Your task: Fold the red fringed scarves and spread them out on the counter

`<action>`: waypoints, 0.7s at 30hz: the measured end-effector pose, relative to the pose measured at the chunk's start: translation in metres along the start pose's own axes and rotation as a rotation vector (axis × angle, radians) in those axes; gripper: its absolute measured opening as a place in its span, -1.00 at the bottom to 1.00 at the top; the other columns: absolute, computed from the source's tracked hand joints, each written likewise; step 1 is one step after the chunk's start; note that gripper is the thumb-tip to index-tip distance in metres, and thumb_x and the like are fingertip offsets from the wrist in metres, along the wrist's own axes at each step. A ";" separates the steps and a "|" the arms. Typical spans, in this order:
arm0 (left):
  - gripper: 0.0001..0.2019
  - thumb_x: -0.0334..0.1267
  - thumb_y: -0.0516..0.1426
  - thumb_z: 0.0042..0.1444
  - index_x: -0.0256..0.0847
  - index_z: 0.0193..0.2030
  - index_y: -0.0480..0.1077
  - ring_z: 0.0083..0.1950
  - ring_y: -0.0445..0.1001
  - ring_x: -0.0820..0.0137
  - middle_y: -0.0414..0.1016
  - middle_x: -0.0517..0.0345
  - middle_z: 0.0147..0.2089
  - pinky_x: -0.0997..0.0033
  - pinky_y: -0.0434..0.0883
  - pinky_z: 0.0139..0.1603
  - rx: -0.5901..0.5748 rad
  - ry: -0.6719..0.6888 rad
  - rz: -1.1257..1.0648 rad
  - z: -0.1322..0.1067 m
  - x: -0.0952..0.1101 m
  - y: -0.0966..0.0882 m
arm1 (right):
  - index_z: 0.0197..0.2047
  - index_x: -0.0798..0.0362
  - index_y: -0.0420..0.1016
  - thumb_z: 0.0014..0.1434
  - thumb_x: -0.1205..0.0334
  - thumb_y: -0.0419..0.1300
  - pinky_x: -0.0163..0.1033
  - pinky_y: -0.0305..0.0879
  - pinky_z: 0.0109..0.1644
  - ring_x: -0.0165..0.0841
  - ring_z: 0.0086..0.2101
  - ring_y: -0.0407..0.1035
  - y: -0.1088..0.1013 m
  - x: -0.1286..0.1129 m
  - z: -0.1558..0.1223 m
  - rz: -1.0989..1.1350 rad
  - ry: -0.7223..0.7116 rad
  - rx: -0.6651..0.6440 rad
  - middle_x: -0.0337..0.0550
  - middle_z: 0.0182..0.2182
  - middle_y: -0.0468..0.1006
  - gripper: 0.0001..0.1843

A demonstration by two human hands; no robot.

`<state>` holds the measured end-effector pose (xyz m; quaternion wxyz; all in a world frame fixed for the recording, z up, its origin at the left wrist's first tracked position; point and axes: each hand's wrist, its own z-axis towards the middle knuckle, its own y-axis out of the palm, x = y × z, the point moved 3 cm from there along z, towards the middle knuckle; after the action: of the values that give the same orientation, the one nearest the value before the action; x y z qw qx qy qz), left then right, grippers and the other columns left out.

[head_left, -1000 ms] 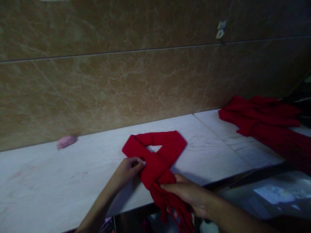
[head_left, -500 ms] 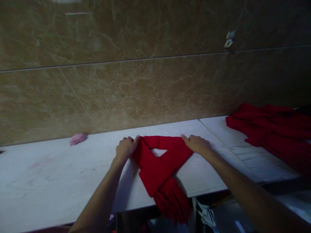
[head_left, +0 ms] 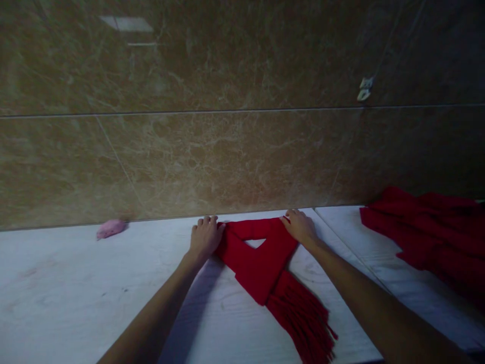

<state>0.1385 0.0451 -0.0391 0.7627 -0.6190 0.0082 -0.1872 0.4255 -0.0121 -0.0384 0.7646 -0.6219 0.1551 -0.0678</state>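
A red fringed scarf (head_left: 261, 268) lies on the white tabletop (head_left: 132, 313), folded so its ends cross below a small triangular gap. My left hand (head_left: 205, 236) grips the scarf's upper left corner, thumb on top of the cloth. At the upper right corner, my right hand (head_left: 299, 227) holds the fabric with its fingers curled over the edge. The fringe hangs down toward the lower right of the crossing. The undersides of both corners are hidden by my fingers.
A heap of red cloth (head_left: 428, 232) lies at the right. Near the wall on the left sits a small pink lump (head_left: 111, 228). A brown marbled tile wall (head_left: 227, 156) rises behind the table, with a small pale fixture (head_left: 365, 89) on it.
The scarf has moved farther back on the table, and its fringe has swung to the right onto the tabletop. Both hands still hold its upper corners. The camera view has shifted.
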 end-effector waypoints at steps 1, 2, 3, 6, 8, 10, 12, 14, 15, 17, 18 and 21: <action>-0.55 -0.13 -0.04 0.40 -0.30 0.30 0.30 0.40 0.25 -0.06 0.34 -0.30 0.34 -0.08 0.26 0.31 0.037 0.046 0.007 -0.003 0.007 0.001 | 0.21 0.14 0.44 0.44 0.05 -0.06 -0.04 0.27 0.20 -0.09 0.19 0.36 0.004 -0.003 0.000 0.005 -0.038 0.019 0.21 0.19 0.48 -0.52; -0.54 -0.13 -0.06 0.41 -0.26 0.34 0.26 0.46 0.15 -0.03 0.28 -0.23 0.40 -0.10 0.17 0.39 0.052 0.123 0.005 -0.008 0.014 0.004 | 0.29 0.12 0.38 0.44 0.06 -0.06 -0.03 0.20 0.27 -0.12 0.26 0.27 0.010 -0.006 -0.002 0.014 -0.085 0.032 0.17 0.28 0.40 -0.50; -0.53 -0.10 -0.07 0.42 -0.20 0.38 0.23 0.51 0.06 0.00 0.22 -0.16 0.45 -0.12 0.09 0.45 0.039 0.226 -0.003 -0.014 0.020 0.009 | 0.35 0.09 0.32 0.44 0.05 -0.06 -0.02 0.12 0.34 -0.14 0.31 0.19 0.016 -0.009 -0.005 0.026 -0.135 0.036 0.13 0.34 0.32 -0.47; -0.46 -0.01 -0.10 0.43 -0.04 0.48 0.08 0.58 -0.15 0.08 0.00 0.04 0.56 -0.20 -0.15 0.52 -0.147 0.575 -0.044 -0.034 0.029 0.024 | 0.41 0.05 0.25 0.44 0.04 -0.08 0.11 -0.07 0.44 -0.12 0.40 0.01 0.037 -0.014 -0.012 0.062 -0.237 0.032 0.05 0.42 0.19 -0.44; -0.42 0.00 -0.09 0.43 0.03 0.53 -0.06 0.59 -0.27 0.10 -0.14 0.10 0.59 -0.23 -0.26 0.53 -0.264 0.732 -0.066 -0.045 0.023 0.028 | 0.42 0.07 0.24 0.44 0.03 -0.11 0.21 -0.12 0.44 -0.08 0.41 -0.02 0.046 -0.013 -0.014 0.075 -0.250 0.054 0.07 0.43 0.17 -0.42; -0.34 0.00 -0.03 0.40 0.03 0.55 -0.16 0.59 -0.34 0.08 -0.24 0.09 0.59 -0.24 -0.29 0.53 -0.319 0.803 -0.086 -0.050 0.013 0.026 | 0.43 0.08 0.21 0.44 0.02 -0.11 0.24 -0.15 0.44 -0.07 0.42 -0.03 0.052 -0.010 -0.014 0.085 -0.249 0.086 0.08 0.43 0.16 -0.40; -0.27 0.01 0.03 0.36 0.04 0.56 -0.22 0.59 -0.36 0.04 -0.28 0.08 0.59 -0.24 -0.28 0.53 -0.345 0.827 -0.111 -0.052 0.005 0.021 | 0.44 0.08 0.20 0.43 0.00 -0.10 0.25 -0.17 0.45 -0.07 0.42 -0.03 0.054 -0.008 -0.012 0.100 -0.257 0.104 0.09 0.43 0.15 -0.38; -0.21 0.07 0.07 0.33 0.04 0.56 -0.24 0.59 -0.34 0.03 -0.29 0.06 0.60 -0.22 -0.27 0.53 -0.367 0.833 -0.132 -0.053 0.001 0.016 | 0.44 0.08 0.18 0.42 0.00 -0.10 0.24 -0.17 0.45 -0.08 0.42 -0.03 0.054 -0.008 -0.011 0.111 -0.263 0.101 0.08 0.44 0.15 -0.37; -0.18 0.13 0.08 0.30 0.02 0.56 -0.23 0.59 -0.33 0.02 -0.29 0.05 0.59 -0.22 -0.27 0.53 -0.376 0.832 -0.139 -0.053 -0.001 0.014 | 0.44 0.08 0.18 0.42 0.00 -0.10 0.23 -0.18 0.45 -0.09 0.42 -0.03 0.053 -0.008 -0.011 0.115 -0.265 0.097 0.08 0.43 0.15 -0.37; -0.09 0.24 0.13 0.22 -0.01 0.56 -0.19 0.59 -0.32 0.00 -0.26 0.00 0.59 -0.22 -0.30 0.53 -0.388 0.812 -0.146 -0.051 -0.006 0.011 | 0.45 0.11 0.16 0.42 0.01 -0.10 0.21 -0.18 0.46 -0.09 0.42 -0.03 0.052 -0.008 -0.011 0.119 -0.263 0.086 0.08 0.43 0.16 -0.37; -0.05 0.28 0.15 0.18 -0.02 0.55 -0.16 0.58 -0.31 -0.02 -0.25 -0.02 0.59 -0.24 -0.32 0.52 -0.388 0.782 -0.153 -0.048 -0.009 0.009 | 0.45 0.12 0.16 0.42 0.01 -0.10 0.21 -0.18 0.46 -0.10 0.42 -0.03 0.052 -0.008 -0.011 0.119 -0.259 0.079 0.08 0.43 0.16 -0.36; -0.14 0.30 0.09 0.21 -0.02 0.53 -0.04 0.58 -0.21 0.00 -0.13 -0.03 0.58 -0.23 -0.26 0.52 -0.379 0.601 -0.251 -0.032 -0.029 0.003 | 0.44 0.15 0.18 0.42 0.02 -0.09 0.22 -0.19 0.46 -0.08 0.42 -0.03 0.050 -0.008 -0.013 0.117 -0.247 0.070 0.11 0.42 0.17 -0.37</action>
<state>0.1047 0.0241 -0.0562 0.5695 -0.6626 0.1902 -0.4477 0.4088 -0.0111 -0.0884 0.8016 -0.5885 0.0935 0.0485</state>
